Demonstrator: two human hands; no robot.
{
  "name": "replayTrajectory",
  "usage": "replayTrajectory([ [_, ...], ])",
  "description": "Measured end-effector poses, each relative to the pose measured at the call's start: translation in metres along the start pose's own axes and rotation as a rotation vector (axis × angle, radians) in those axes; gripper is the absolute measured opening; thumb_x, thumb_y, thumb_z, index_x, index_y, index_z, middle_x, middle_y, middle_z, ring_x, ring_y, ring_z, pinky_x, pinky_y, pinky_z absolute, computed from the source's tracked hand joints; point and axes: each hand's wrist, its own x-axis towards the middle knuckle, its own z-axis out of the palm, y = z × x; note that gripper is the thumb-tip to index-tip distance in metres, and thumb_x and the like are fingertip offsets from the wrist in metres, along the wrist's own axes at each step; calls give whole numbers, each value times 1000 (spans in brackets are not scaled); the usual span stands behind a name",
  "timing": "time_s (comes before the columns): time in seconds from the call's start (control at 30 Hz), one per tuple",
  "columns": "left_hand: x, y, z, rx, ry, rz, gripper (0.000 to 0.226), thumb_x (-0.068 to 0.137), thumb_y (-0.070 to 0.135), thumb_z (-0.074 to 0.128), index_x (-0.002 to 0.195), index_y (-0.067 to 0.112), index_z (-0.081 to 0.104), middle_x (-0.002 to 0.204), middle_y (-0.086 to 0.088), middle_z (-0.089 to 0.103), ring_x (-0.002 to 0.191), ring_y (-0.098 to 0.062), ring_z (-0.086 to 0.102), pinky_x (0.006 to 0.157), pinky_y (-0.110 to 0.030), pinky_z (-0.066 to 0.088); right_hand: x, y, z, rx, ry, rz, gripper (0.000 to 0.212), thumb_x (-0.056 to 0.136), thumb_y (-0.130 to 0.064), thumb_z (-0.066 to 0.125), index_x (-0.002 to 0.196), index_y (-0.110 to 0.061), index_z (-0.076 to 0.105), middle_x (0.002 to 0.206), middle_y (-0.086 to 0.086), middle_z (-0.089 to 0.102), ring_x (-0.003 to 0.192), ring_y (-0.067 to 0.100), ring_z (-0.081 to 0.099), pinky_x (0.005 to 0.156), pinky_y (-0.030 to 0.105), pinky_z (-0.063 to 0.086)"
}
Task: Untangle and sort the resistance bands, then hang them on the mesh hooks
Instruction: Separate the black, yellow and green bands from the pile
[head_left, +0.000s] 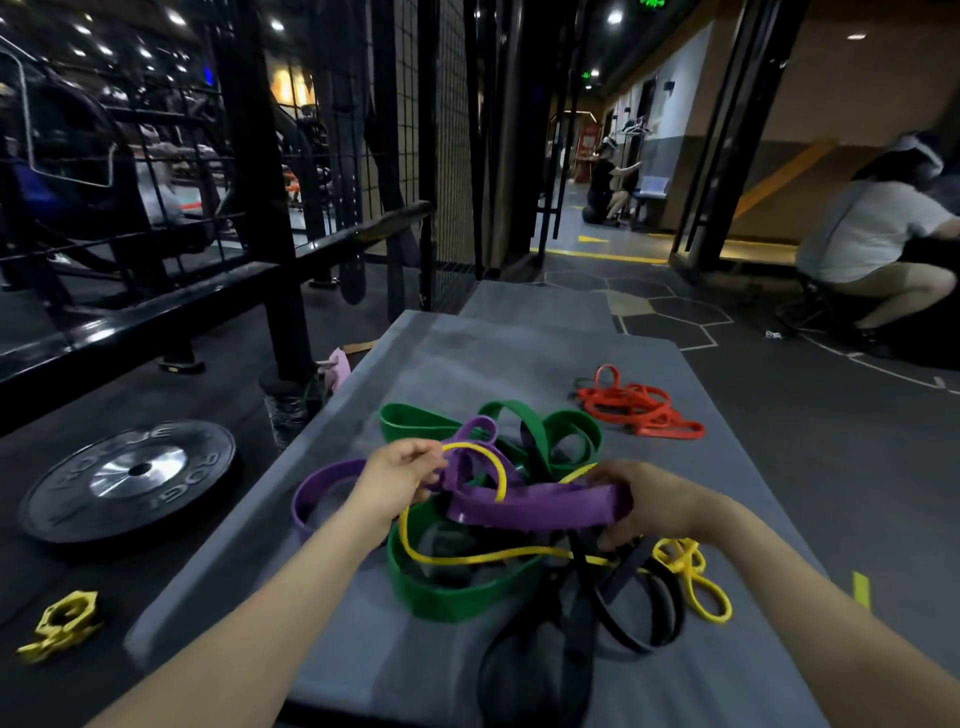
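Observation:
A tangle of resistance bands lies on a grey mat (467, 353): wide purple band (540, 512), wide green bands (457, 592), thin yellow band (691, 571) and black bands (639, 618). My left hand (395, 480) pinches the thin yellow band where it loops over the purple one. My right hand (649, 504) grips the right end of the purple band, lifted just above the pile. A separate heap of red bands (641, 408) sits farther back on the mat. The black wire mesh panel (452, 140) stands behind the mat; no hooks are discernible on it.
A black weight plate (132, 478) and a yellow barbell collar (65, 623) lie on the floor to the left. A black rack frame (270, 249) rises at the left. A person (878, 244) crouches at the right, and others are farther down the corridor.

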Motion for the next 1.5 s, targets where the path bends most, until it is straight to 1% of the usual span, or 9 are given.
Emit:
replayTrajectory([
  [0.2,-19,15,3,-160,-123,-54,11,92,7,53,90,12,63,82,-2,65,67,-8,56,42,-13,44,6,-38,11,-44,-4,-24,42,58,-52,81,78,-21,61,75,-4,59,76,17,57,63,29,41],
  [0.33,-29,25,-1,-307,-224,-99,14,91,10,53,96,9,66,77,2,70,58,0,62,44,-13,47,14,-48,14,-62,191,42,65,56,-73,68,90,-18,66,83,1,66,82,20,63,69,32,48],
  [0.43,-36,30,-3,-342,-327,-113,19,93,12,49,101,6,66,76,1,72,60,-2,65,47,-15,51,10,-63,6,130,287,31,50,61,-59,76,70,-12,63,61,0,56,56,12,52,51,27,37],
  [0.57,-40,34,4,-163,-292,-21,17,92,5,50,101,14,63,91,1,65,73,-7,61,55,-16,50,6,-77,-2,199,380,-164,43,59,-41,85,76,-9,61,64,6,59,61,19,54,54,29,37],
  [0.77,-39,56,10,456,-324,287,53,73,13,78,119,18,53,113,3,59,101,-9,58,92,-26,48,-9,-104,-29,261,342,-422,37,58,-24,88,80,-14,59,67,-8,52,60,7,47,59,23,39],
  [0.97,-49,70,17,24,-493,66,52,92,0,49,135,27,36,108,15,60,102,-13,61,82,-29,52,-8,-94,-47,215,457,-370,31,64,-6,80,82,-16,58,78,1,56,68,14,51,61,19,41],
  [1.07,-41,59,16,334,-529,60,56,94,-5,38,142,22,29,130,3,55,106,-13,57,73,-20,49,-3,-59,-35,81,461,-180,30,64,-12,79,87,-10,61,82,5,60,70,18,54,58,21,38],
  [1.2,-2,21,5,863,-170,290,43,88,3,51,129,15,47,125,-5,58,110,-19,57,95,-30,47,5,-25,-4,121,469,-8,26,66,-14,77,83,-9,60,77,6,62,73,24,58,59,28,35],
  [1.5,42,-23,16,1206,-109,192,116,55,34,87,145,19,15,147,-6,29,134,-28,35,108,-41,35,25,3,11,176,491,111,40,70,-15,74,101,-13,50,100,9,46,88,32,55,69,28,35],
])
